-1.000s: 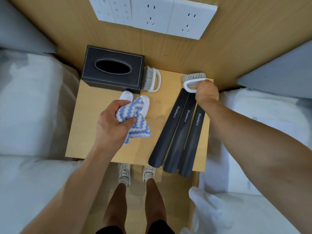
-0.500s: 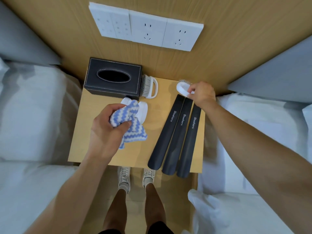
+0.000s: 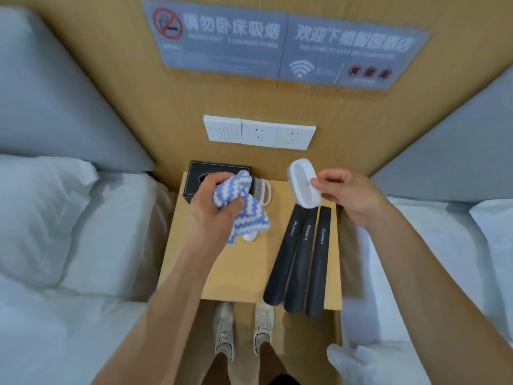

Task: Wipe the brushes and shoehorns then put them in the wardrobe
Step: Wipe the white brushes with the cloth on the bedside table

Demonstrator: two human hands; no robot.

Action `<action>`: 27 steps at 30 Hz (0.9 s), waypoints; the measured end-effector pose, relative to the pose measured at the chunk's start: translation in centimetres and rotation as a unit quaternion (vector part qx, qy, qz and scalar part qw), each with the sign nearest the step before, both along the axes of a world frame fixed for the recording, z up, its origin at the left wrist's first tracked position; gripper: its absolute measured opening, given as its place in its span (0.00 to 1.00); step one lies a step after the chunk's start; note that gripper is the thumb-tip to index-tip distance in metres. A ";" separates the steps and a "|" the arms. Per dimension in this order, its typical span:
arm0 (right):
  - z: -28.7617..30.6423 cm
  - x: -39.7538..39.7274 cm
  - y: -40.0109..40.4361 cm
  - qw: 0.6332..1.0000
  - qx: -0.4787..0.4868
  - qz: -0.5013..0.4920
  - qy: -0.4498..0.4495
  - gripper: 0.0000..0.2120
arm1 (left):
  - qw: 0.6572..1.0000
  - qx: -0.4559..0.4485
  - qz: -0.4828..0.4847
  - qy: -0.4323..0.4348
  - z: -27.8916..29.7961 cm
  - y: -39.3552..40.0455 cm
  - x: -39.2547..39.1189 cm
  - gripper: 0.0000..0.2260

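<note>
Beds [image 3: 69, 218]: flanking the table on both sides, white bedding showing.
Wall signs [image 3: 283, 48]: hanging on the wood panel; a no-smoking symbol and a wifi symbol are reading clearly, the small print is too blurred.
Table [image 3: 236, 273]: standing between the beds, carrying the items below.
Shoehorns [image 3: 302, 254]: three dark ones lying side by side on the table's right part, each printed "Shoehorn", tips overhanging the near edge.
Tissue box [image 3: 194, 173]: dark, sitting at the table's back left; contents not visible.
Left hand [image 3: 213, 209]: clenching a blue-and-white zigzag cloth [image 3: 244, 215] above the table.
Right hand [image 3: 344, 190]: pinching a white brush [image 3: 304, 182], holding it raised above the shoehorns' far ends.
Second brush [image 3: 262, 190]: standing beside the tissue box, partly hidden by the cloth.
</note>
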State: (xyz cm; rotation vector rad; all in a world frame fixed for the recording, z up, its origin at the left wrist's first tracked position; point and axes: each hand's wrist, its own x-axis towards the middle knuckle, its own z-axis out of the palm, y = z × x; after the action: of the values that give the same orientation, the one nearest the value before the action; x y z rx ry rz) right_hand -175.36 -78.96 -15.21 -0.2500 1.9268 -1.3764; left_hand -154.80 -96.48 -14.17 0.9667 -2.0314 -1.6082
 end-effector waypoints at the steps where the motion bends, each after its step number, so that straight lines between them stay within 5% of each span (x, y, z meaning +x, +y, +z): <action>1: 1.5 0.9 0.2 1.000 -0.021 -0.002 -0.023 0.02 | 1.000 -0.005 -0.003 0.004 0.9 0.0 0.2 0.14; 15: 13.8 9.3 -2.3 0.970 -0.214 0.091 -0.071 0.16 | 0.988 -0.101 -0.027 0.112 15.5 -1.3 1.2 0.12; 21: 16.7 10.5 -3.6 0.945 -0.316 0.061 -0.052 0.09 | 0.974 -0.174 -0.059 0.132 17.3 -1.0 1.0 0.14; 27: 17.9 10.3 -3.8 0.936 -0.346 0.019 -0.059 0.25 | 0.934 -0.304 -0.113 0.149 18.0 -0.8 1.2 0.18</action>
State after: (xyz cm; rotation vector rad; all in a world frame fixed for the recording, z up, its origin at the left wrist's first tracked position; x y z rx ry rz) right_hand -165.09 -82.75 2.67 -0.5194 1.2697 -1.9545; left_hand -153.61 -97.24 3.85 0.2549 -2.2550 -1.0162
